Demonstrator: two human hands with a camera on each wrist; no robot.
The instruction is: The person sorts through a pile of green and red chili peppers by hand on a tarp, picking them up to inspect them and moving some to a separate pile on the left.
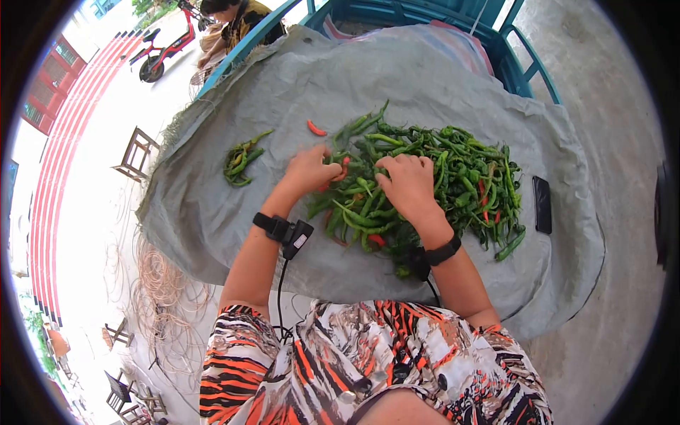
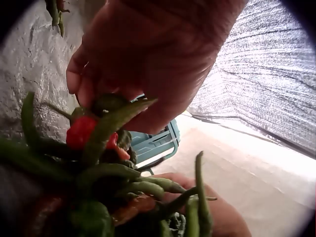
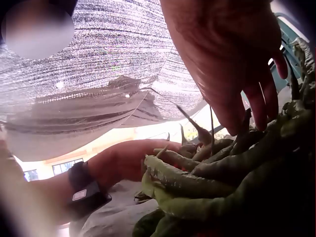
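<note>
Left hand (image 1: 309, 171) worked at peppers (image 1: 464, 170), its fingers' grip unclear, right hand (image 1: 411, 184) touched them with relaxed fingers, phone (image 1: 542, 204) lay near, on cloth (image 1: 319, 85).

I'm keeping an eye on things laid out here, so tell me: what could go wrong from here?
The phone lies on the grey sheet close beside the large pepper pile, so spreading peppers might nudge or cover it. The cable hanging from the left wrist device could snag if the left hand reaches farther. The small pepper heap lies to that hand's left, where a wide sweep might scatter it.
</note>
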